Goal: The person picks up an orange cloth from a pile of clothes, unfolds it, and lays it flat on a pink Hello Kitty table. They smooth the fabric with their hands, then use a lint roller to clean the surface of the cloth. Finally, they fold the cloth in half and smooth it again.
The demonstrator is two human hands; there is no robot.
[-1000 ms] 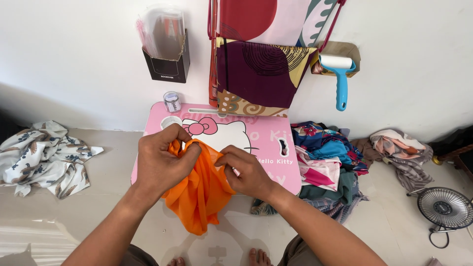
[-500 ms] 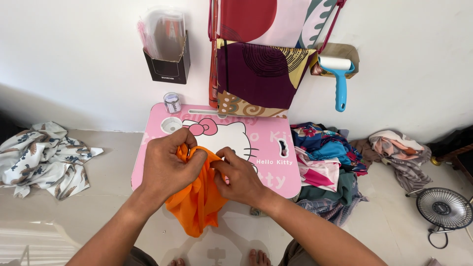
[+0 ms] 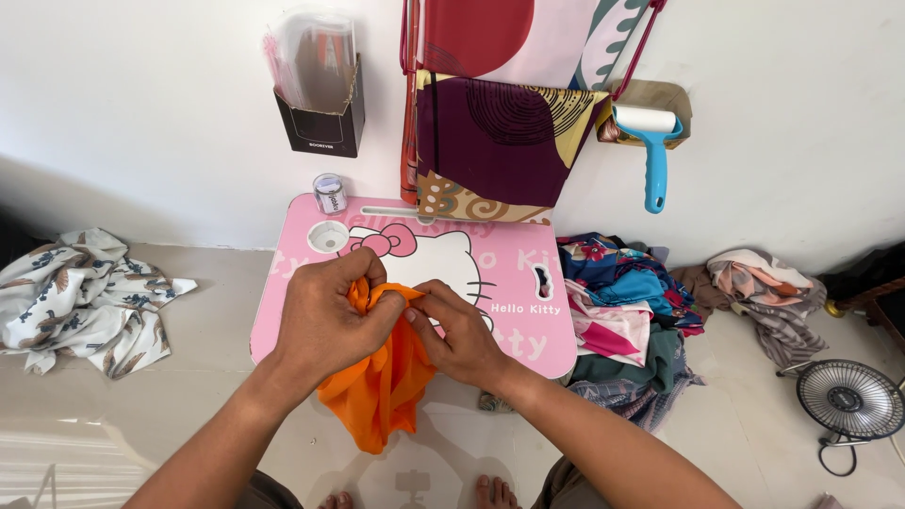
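— So both hands are pinching the bright orange thin cloth (image 3: pixel 382 396)?

— Yes: left hand (image 3: pixel 325 320) and right hand (image 3: pixel 462 335) fingers are clamping its bunched top over the pink cartoon-cat lap table (image 3: pixel 514 283)'s near edge. Keeping edges aligned is helping. Farther right, a heap of colourful clothes (image 3: pixel 622 302) is crowding in.
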